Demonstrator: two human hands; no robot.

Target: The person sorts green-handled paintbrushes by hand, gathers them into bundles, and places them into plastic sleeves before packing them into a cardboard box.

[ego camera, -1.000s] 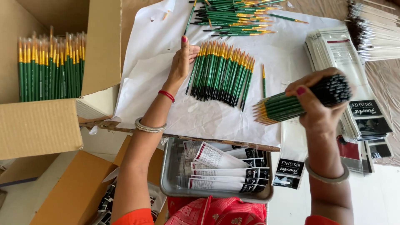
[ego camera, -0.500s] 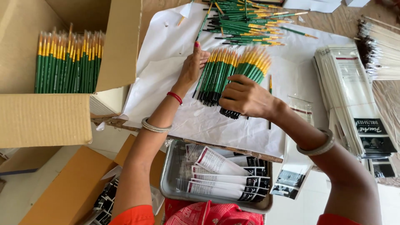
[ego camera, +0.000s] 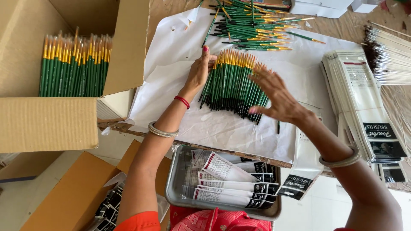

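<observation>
Head view: left hand flat, fingers together, braced against the near edge of the green-handled brush row on white paper. Right hand spread, open over the row's far edge, gripping nothing. Judgement: square the row between both palms; keep ferrules level.

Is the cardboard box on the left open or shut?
Open: the cardboard box has its flap raised, showing green-handled brushes standing inside.

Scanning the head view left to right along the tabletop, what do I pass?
Cardboard box of green brushes → left hand → fanned row of green brushes → right hand → stack of clear packaging sleeves → bundle of pale brushes at the right edge.
</observation>
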